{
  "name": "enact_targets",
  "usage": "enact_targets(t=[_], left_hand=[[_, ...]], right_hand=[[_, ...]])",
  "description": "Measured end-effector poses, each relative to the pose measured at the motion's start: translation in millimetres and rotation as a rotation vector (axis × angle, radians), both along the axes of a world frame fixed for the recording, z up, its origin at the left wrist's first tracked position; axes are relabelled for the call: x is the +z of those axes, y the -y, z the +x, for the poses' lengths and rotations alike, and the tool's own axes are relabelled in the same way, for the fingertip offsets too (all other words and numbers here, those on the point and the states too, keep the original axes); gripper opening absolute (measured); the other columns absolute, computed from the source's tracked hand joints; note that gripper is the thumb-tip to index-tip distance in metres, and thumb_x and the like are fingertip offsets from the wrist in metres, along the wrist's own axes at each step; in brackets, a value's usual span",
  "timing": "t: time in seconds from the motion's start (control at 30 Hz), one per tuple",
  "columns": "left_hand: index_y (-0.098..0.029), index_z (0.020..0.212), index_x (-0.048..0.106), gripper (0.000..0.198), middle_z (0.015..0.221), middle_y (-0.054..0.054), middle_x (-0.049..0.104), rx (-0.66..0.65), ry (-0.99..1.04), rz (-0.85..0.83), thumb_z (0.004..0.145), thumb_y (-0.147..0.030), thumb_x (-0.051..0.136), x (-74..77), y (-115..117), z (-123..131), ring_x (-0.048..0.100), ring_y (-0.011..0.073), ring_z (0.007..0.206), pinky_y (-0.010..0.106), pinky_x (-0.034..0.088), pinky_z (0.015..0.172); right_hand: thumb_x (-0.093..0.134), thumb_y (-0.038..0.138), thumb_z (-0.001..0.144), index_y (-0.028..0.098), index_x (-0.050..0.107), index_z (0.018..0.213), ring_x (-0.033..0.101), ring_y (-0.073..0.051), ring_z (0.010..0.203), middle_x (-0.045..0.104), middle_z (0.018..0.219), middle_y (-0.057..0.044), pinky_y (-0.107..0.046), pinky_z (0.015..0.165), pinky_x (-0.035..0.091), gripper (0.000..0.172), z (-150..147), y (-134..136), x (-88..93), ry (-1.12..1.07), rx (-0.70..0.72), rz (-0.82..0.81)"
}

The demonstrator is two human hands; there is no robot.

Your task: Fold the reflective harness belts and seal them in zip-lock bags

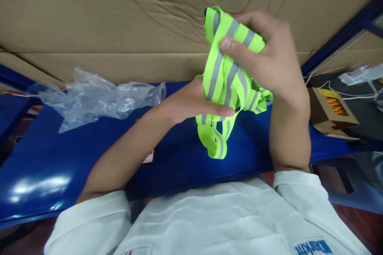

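Hands (269, 59) bunch soft neon vest (227, 75) with grey reflective stripes.

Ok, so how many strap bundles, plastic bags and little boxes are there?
Yellow strap bundle: 1, gripped by left hand and right hand
Clear plastic bag: 1
Small cardboard box: 1
Total: 3

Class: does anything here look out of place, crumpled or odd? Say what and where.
A clear plastic bag lies crumpled on the blue table, at the left. The yellow reflective straps are bunched untidily between the left hand and right hand, loops dangling below.
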State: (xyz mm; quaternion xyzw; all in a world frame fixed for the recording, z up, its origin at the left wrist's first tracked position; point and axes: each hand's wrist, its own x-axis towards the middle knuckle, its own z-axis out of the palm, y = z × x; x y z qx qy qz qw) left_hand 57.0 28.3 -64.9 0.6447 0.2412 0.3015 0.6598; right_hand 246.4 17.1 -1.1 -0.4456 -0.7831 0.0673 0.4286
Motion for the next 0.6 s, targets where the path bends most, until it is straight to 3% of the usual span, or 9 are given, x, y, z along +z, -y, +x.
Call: enact_targets(t=[0.2, 0.33, 0.5, 0.6], left_hand=[[-0.017, 0.103, 0.075, 0.043, 0.101, 0.006, 0.080, 0.069, -0.018, -0.020, 0.063, -0.020, 0.090, -1.1, 2.8, 2.5, 0.076, 0.0288, 0.095, 0.039, 0.062, 0.086], [-0.018, 0.103, 0.075, 0.043, 0.104, 0.005, 0.080, 0.041, -0.032, 0.008, 0.063, -0.019, 0.092, 1.6, 3.9, 2.9, 0.075, 0.0274, 0.098, 0.037, 0.062, 0.086], [-0.020, 0.096, 0.076, 0.034, 0.099, 0.002, 0.080, 0.063, 0.007, -0.010, 0.067, -0.023, 0.092, 4.5, 3.8, 1.5, 0.076, 0.0253, 0.095, 0.035, 0.063, 0.086], [-0.021, 0.097, 0.077, 0.035, 0.090, 0.003, 0.080, -0.036, 0.008, -0.051, 0.070, -0.037, 0.092, 2.0, 1.1, -1.7, 0.076, 0.0237, 0.087, 0.033, 0.064, 0.081]], right_hand=[[0.065, 0.051, 0.092, 0.036, 0.071, 0.106, 0.069, -0.031, 0.105, 0.076, 0.113, 0.000, -0.046, 0.090, 0.054, 0.021, 1.5, 8.0, 5.0, 0.019, -0.032, -0.008], [0.064, 0.051, 0.093, 0.037, 0.071, 0.106, 0.069, -0.031, 0.104, 0.076, 0.112, -0.001, -0.046, 0.089, 0.054, 0.020, 3.0, 6.4, 4.2, 0.009, 0.022, -0.004], [0.063, 0.052, 0.095, 0.033, 0.071, 0.106, 0.069, -0.030, 0.105, 0.075, 0.111, -0.003, -0.044, 0.091, 0.053, 0.024, 3.8, 4.9, 3.6, 0.000, 0.057, 0.002], [0.063, 0.049, 0.095, 0.030, 0.071, 0.106, 0.069, -0.030, 0.106, 0.075, 0.112, -0.004, -0.043, 0.093, 0.052, 0.023, 2.9, 7.0, 5.0, 0.003, 0.051, -0.006]])
